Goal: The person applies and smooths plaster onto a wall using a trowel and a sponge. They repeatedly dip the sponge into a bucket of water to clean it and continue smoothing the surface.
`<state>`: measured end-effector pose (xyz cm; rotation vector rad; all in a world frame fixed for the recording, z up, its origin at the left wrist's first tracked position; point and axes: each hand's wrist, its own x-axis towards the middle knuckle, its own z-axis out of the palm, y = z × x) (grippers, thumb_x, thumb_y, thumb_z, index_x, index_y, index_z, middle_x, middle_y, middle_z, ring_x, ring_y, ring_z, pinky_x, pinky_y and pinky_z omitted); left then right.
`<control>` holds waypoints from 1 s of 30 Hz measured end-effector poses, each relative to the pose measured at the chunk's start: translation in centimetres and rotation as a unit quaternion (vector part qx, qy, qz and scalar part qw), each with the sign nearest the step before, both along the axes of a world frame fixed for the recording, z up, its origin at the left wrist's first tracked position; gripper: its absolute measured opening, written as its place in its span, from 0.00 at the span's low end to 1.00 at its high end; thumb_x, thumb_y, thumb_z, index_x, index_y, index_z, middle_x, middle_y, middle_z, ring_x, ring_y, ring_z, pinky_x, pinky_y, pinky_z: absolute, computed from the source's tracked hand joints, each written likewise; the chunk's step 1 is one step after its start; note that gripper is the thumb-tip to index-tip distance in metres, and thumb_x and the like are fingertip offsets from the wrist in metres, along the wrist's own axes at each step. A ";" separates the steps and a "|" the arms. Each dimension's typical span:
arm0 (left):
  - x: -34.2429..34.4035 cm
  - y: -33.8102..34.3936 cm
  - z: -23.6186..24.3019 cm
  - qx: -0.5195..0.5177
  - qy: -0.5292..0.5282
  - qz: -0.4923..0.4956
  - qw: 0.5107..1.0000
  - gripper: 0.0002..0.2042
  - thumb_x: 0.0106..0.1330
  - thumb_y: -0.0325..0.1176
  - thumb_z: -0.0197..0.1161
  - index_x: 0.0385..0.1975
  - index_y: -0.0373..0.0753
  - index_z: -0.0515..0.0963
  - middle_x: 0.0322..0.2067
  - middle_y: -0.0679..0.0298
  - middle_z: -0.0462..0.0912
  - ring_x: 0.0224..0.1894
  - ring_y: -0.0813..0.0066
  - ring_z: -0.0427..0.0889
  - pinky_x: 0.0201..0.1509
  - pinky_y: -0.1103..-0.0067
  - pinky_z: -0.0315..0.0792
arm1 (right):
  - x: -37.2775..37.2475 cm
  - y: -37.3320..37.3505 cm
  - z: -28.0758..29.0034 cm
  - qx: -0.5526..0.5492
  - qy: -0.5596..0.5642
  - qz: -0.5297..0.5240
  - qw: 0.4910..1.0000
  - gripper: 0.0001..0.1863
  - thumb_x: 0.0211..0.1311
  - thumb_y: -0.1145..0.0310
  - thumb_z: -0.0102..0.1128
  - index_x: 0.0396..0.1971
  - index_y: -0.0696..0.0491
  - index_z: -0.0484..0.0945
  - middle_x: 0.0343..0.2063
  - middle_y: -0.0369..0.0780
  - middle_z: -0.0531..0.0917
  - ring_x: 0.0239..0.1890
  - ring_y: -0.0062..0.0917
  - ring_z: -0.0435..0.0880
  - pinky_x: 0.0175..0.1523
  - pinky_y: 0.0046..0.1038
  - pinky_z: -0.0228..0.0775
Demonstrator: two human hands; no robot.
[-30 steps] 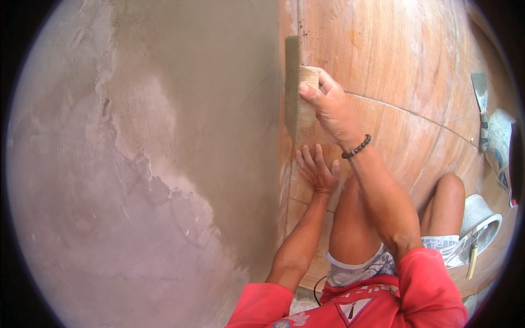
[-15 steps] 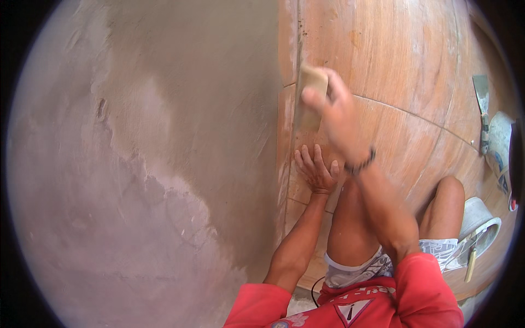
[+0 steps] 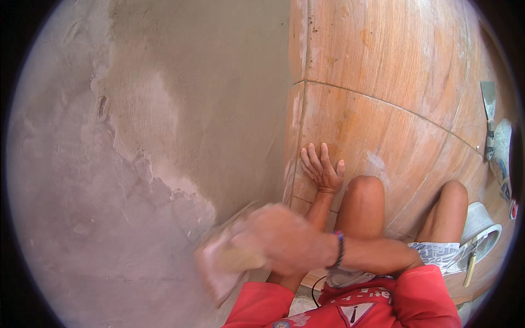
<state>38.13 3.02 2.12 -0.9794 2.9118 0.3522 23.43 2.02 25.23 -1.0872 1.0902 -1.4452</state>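
Observation:
My left hand (image 3: 322, 172) lies flat with fingers spread on the wood-patterned floor tiles (image 3: 394, 60), close to the skirting strip (image 3: 297, 109) at the wall's foot. Crossing over my left forearm, my right hand (image 3: 284, 235) grips a plastering float (image 3: 212, 270). Motion smears the float; a pale flat board and a beige handle show. It is at the lower edge of the damp grey-brown plaster (image 3: 235, 109) on the wall. Whether its face touches the wall, I cannot tell. Older, paler wall surface (image 3: 93, 235) shows to the left.
At the far right a scraper (image 3: 488, 104) with a wide blade lies on the tiles. Beside it is a whitish container (image 3: 502, 153), partly cut off. A grey bucket (image 3: 481, 224) leans near my knee, with a pale-handled tool (image 3: 470, 270) by its rim.
My right hand has swung the float from the far skirting edge, back toward me and left, across my left arm. My left hand stays on the tiles. The view has shifted slightly.

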 end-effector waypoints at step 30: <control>0.0 0.4 -0.4 0.007 -0.009 0.007 1.000 0.34 0.68 0.57 0.47 0.67 0.40 0.59 0.66 0.45 0.58 0.69 0.37 0.50 0.68 0.47 0.48 | -7.0 2.1 -16.3 0.091 -0.390 -0.343 0.850 0.31 0.63 0.54 0.64 0.58 0.59 0.67 0.47 0.39 0.77 0.50 0.21 0.75 0.55 0.25 0.70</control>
